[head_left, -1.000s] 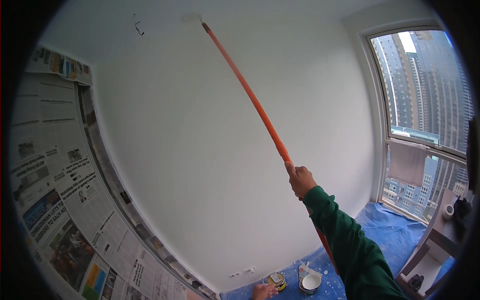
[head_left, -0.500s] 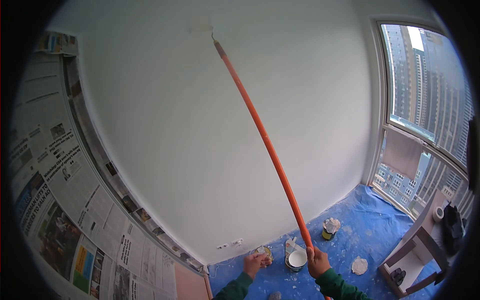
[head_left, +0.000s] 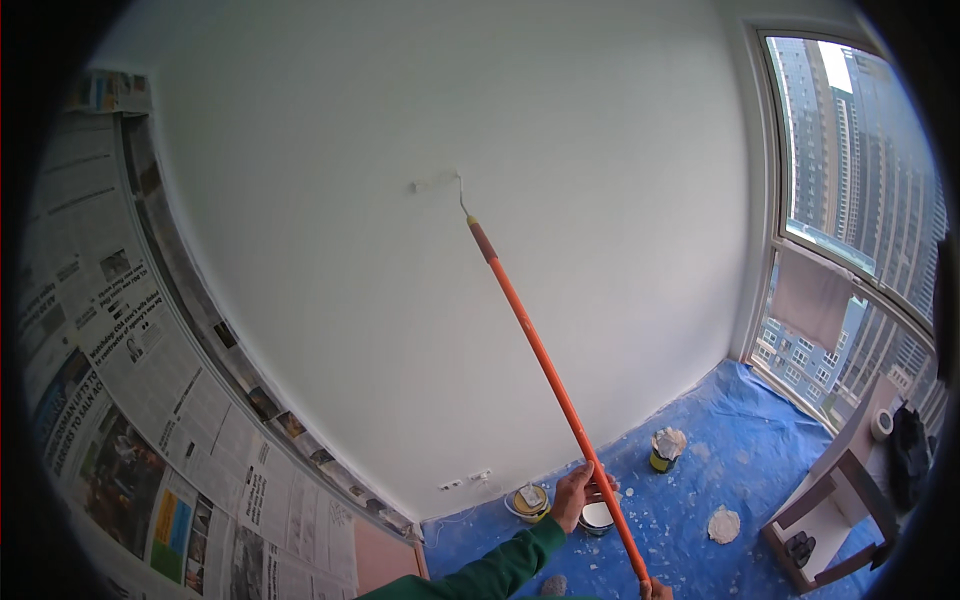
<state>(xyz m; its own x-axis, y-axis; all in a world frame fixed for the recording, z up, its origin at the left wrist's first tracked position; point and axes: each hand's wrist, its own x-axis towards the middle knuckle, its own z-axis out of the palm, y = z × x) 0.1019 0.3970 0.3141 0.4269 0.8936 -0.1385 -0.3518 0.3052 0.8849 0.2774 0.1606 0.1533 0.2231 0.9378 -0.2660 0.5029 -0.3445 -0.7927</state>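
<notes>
A paint roller on a long orange extension pole (head_left: 545, 365) slants up from the lower edge to the wall. Its white roller head (head_left: 436, 183) lies against the pale wall (head_left: 330, 290), joined to the pole by a bent wire frame. Partway up the lower pole, my left hand (head_left: 573, 495) is closed around it, the fingers passing behind. My right hand (head_left: 656, 590) grips the pole's lower end and is partly cut off by the picture edge. Behind my left hand stands an open paint can (head_left: 597, 518) with white inside, partly hidden.
Blue plastic sheeting (head_left: 715, 450) covers the floor. On it stand a yellow-banded can (head_left: 664, 455), another can (head_left: 528, 500) by the wall and a flat whitish round piece (head_left: 724, 525). Newspaper (head_left: 130, 380) covers the left side. A wooden shelf unit (head_left: 830, 520) stands right, beneath the window (head_left: 850, 150).
The roller head has come down the wall. My left hand, free before, now grips the pole; my right hand has moved down toward the lower edge with the pole's end.
</notes>
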